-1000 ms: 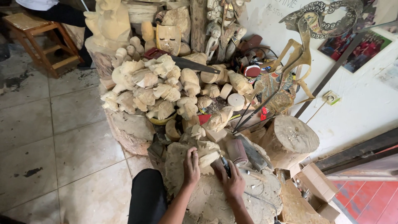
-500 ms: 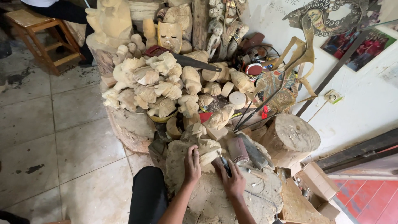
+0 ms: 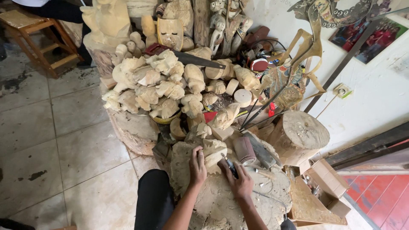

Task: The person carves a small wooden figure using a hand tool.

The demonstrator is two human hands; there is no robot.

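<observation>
We look down on a grey tiled floor (image 3: 64, 140) and a broad, rough, pale tree-stump work block (image 3: 238, 200) at our knees. Beyond it rises a heaped pile of unpainted pale wooden figurines (image 3: 162, 85), with a carved pale wooden mask (image 3: 170, 32) leaning above it. To the right stands a round cut log (image 3: 300, 134), and at far left a brown wooden stool (image 3: 30, 30). A rolled sheet of reddish-brown sandpaper (image 3: 245, 149) lies on the block just right of our work.

The piece in hand is a small pale unfinished wooden carving (image 3: 213, 152), resting on the far edge of the block, between our two hands. Our left hand (image 3: 197, 167) lies on its left side, fingers pressed flat against the wood, steadying it. Our right hand (image 3: 241, 183) is closed around the dark slim handle of a carving tool (image 3: 230, 166), whose tip meets the carving's right side.
</observation>
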